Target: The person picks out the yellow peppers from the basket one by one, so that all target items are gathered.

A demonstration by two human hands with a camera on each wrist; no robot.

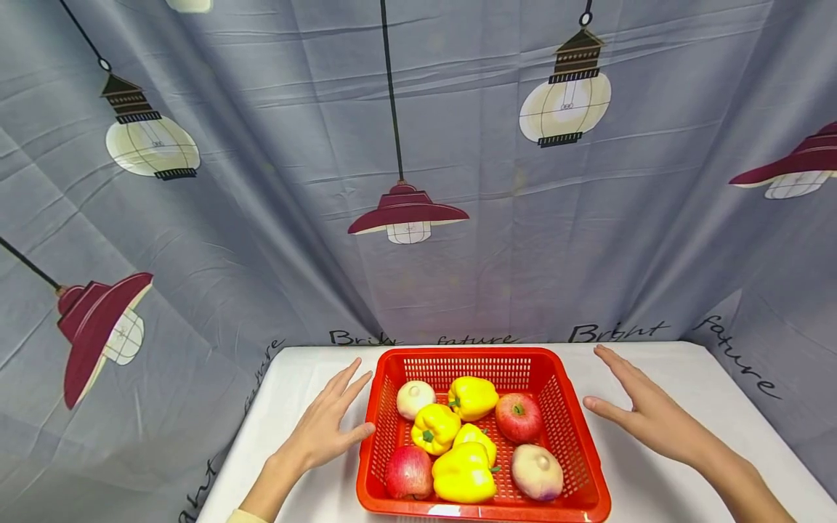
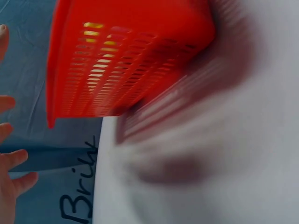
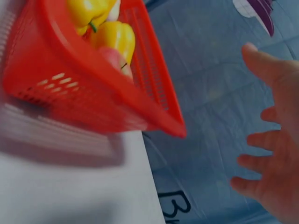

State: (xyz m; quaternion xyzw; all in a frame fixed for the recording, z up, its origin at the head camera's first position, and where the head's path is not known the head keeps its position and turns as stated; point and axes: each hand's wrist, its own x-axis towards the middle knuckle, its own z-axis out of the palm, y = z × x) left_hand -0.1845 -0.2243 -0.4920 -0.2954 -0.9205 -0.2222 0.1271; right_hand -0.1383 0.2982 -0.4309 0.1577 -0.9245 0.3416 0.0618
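A red plastic basket [image 1: 582, 465] with slotted walls stands on the white table. Inside it lie several yellow bell peppers [image 1: 464, 473], a red apple [image 1: 409, 472] at the front left, and another apple [image 1: 519, 418] at the right. A pale, round, onion-like vegetable [image 1: 537, 472] sits at the front right, and a similar one [image 1: 415, 399] at the back left. My left hand [image 1: 330, 425] is held beside the basket's left wall, fingers spread, holding nothing. On the other side my right hand [image 1: 644, 410] hovers apart from the basket, fingers extended and nothing in them.
The white table [image 1: 660, 363] carries the basket and ends against a grey-blue curtain [image 1: 484, 283] printed with hanging lamps and lettering. That curtain also hangs along the left and right sides.
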